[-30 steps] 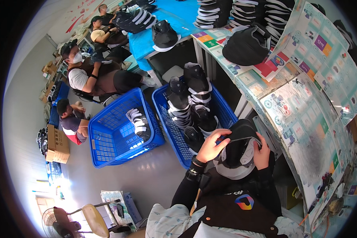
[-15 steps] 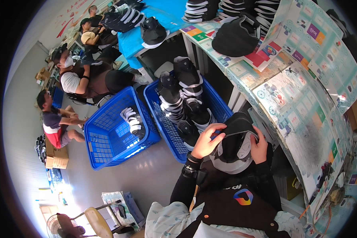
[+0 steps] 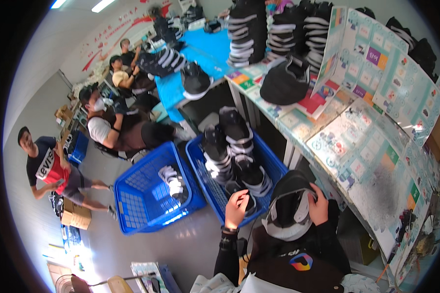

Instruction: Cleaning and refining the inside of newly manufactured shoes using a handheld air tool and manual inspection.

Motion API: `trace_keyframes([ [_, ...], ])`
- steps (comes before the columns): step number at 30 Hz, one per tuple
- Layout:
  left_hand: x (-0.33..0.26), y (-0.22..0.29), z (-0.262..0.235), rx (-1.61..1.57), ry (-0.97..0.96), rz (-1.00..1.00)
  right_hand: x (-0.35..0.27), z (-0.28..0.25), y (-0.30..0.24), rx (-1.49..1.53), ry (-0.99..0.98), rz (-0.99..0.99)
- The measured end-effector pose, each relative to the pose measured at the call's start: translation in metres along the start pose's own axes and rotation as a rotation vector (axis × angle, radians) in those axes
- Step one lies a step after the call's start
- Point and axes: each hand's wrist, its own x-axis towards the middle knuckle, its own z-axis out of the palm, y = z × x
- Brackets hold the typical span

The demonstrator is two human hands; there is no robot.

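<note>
A black cap (image 3: 290, 191) with a pale brim sits upright in front of my apron, its opening and light inner panels facing me. My right hand (image 3: 319, 205) grips the cap's right edge, thumb inside and fingers outside. Off to the cap's left, apart from it, my left hand (image 3: 236, 210) is raised with its fingers curled together. Whatever those fingers may hold is too small or hidden to make out. Just beyond my left hand, a blue basket (image 3: 275, 181) holds several stacked black caps (image 3: 249, 171) with pale brims.
Left of it stands another blue basket (image 3: 132, 222) with a small stack of caps (image 3: 172, 183). A table (image 3: 347, 141) covered in printed sheets runs along my right, with a black cap (image 3: 284, 83) and tall cap stacks (image 3: 247, 34). Several people sit or stand at the left.
My left hand has let go of the cap's edge and moved left and down. My right hand stays on the cap. A person at the left has stood up. The view has tilted up.
</note>
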Motion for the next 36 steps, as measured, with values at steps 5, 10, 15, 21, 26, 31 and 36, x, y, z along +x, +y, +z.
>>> trace_keyframes([
  [5, 0.006, 0.054, -0.023, 0.344, 0.421, 0.24, -0.003, -0.001, -0.003, 0.027, 0.022, 0.025],
  [10, 0.009, 0.097, -0.031, -0.002, 0.429, 0.336, -0.003, 0.002, 0.003, 0.059, 0.092, -0.095],
  [15, -0.022, 0.172, -0.055, -1.147, -0.123, 0.62, -0.001, -0.001, 0.003, 0.054, 0.076, -0.052],
  [21, -0.028, 0.199, -0.046, 0.678, 0.729, 1.071, 0.003, -0.002, 0.014, 0.02, 0.112, -0.065],
  [26, 0.001, 0.218, -0.041, 0.596, 0.833, 1.198, 0.004, 0.008, 0.01, 0.045, 0.053, -0.043],
  [31, -0.013, 0.208, -0.043, 0.514, 0.499, 0.831, 0.0, 0.005, -0.003, -0.012, 0.0, 0.032],
  [36, 0.025, -0.041, 0.0, 0.839, -0.232, 0.156, -0.007, 0.007, 0.024, 0.071, 0.016, -0.097],
])
